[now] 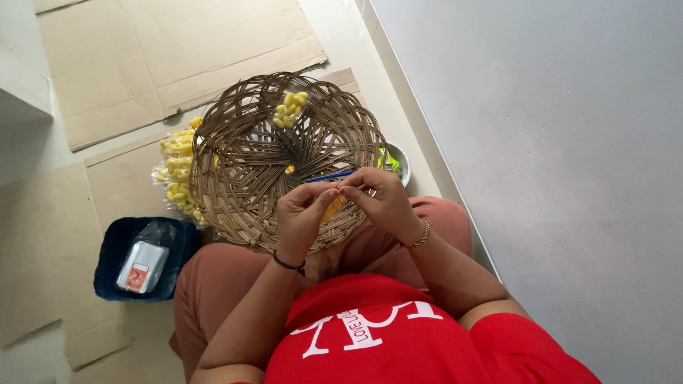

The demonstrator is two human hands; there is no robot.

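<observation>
Red shirt cloth [398, 341] fills the bottom of the view, nearest the camera, with bent knees in rust-coloured trousers [213, 277] beyond it. Above the lap both hands meet. The left hand [302, 213] is curled shut, fingers pinching a small yellow cocoon-shaped piece [332, 208] that shows between the two palms. The right hand [380, 199] closes on the same piece from the other side, and a thin blue tool [331, 175], perhaps a blade or pen, pokes out leftward from its fingertips; how it is gripped I cannot tell.

Both hands hover over the near rim of a round woven tray [242, 178] that rests on the knees. A small heap of yellow cocoons [290, 108] lies at its far side. A clear bag of more yellow cocoons [176, 171] sits on the floor, touching the tray's left edge. A dark blue tub [114, 259] with a plastic-wrapped pack inside stands by the left knee. A small bowl [403, 161] peeks from behind the tray on the right. Flattened cardboard [178, 50] covers the floor.

As I judge it, one cocoon is being worked open with the tool. That calls for a steady pinch and a short, controlled stroke kept clear of the holding fingers.
</observation>
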